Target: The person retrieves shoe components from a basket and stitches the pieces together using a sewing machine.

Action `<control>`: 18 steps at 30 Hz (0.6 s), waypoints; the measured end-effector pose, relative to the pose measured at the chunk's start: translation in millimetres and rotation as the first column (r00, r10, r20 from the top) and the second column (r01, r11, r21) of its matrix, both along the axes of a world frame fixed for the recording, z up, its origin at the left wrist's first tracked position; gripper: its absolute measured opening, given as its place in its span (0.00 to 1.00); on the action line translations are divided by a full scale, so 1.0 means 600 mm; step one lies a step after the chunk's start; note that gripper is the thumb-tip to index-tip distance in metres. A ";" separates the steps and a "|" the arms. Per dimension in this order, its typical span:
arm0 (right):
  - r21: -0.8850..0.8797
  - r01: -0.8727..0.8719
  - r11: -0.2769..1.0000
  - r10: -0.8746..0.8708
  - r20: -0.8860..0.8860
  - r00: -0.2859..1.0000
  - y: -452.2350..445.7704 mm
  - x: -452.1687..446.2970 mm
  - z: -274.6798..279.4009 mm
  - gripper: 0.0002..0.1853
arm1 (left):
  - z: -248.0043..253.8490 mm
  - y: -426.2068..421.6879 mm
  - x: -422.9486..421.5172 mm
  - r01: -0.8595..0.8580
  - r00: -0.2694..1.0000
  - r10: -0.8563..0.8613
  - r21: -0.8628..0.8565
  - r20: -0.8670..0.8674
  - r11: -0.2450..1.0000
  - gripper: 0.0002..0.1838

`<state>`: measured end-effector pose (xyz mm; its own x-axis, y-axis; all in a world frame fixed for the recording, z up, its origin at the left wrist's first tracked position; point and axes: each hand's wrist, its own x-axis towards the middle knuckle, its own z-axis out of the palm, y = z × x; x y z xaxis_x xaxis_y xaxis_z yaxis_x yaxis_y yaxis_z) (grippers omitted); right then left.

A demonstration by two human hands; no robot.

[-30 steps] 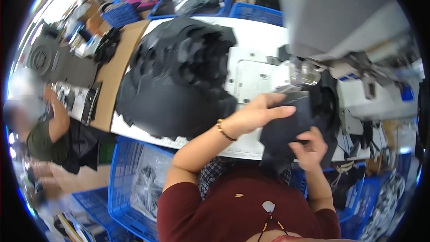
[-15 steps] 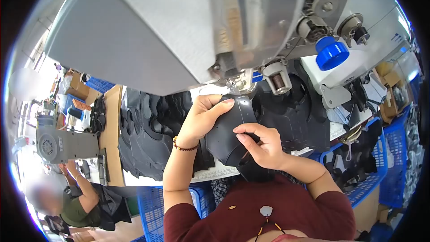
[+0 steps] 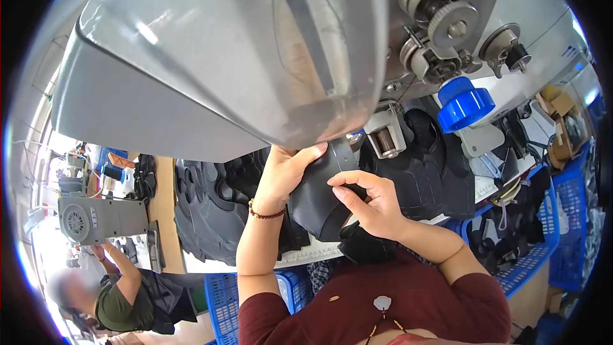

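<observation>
A smooth black shoe upper piece [image 3: 314, 199] lies under the head of a sewing machine [image 3: 242, 83], its lower end curling toward my body. My left hand [image 3: 285, 174] grips its upper left side, thumb on top; the other fingers are partly hidden under the piece and the machine. Thumb and forefinger of my right hand [image 3: 377, 207] are pinched together at the right side of the same piece. The machine's housing hides the needle area. Just right of the piece is a metal bobbin holder [image 3: 386, 137].
Stacks of black cut pieces [image 3: 214, 211] lie left on the white table, and more pieces [image 3: 431, 172] lie right. A blue knob [image 3: 465, 103] juts from the machine. A blue basket [image 3: 533, 252] holds black parts. At far left, a co-worker [image 3: 124, 303] sits at another machine [image 3: 105, 218].
My view has shifted, so the machine head looms larger and now covers the needle area. Both hands keep their hold on the black piece, with little visible movement.
</observation>
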<state>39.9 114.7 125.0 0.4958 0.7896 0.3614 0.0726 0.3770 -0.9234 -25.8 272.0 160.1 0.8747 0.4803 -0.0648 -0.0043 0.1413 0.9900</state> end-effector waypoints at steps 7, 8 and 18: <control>-0.032 -0.011 0.999 0.007 -0.098 0.995 -0.002 -0.004 0.009 0.07 | -0.008 0.001 0.003 -0.046 0.997 0.039 0.116 0.063 0.992 0.06; -0.030 -0.003 1.000 0.000 -0.086 0.996 -0.001 -0.004 0.009 0.07 | -0.006 0.002 0.004 -0.042 0.999 0.039 0.102 0.026 0.994 0.07; -0.049 -0.028 0.998 0.024 -0.076 0.997 -0.001 0.001 0.009 0.08 | -0.010 0.015 0.000 0.000 0.997 0.010 0.135 -0.073 0.991 0.14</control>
<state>40.6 114.2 130.2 0.4997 0.8185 0.2835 -0.0074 0.3314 -0.9435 -26.0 281.1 154.0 0.8675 0.4934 -0.0634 0.0690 0.0067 0.9976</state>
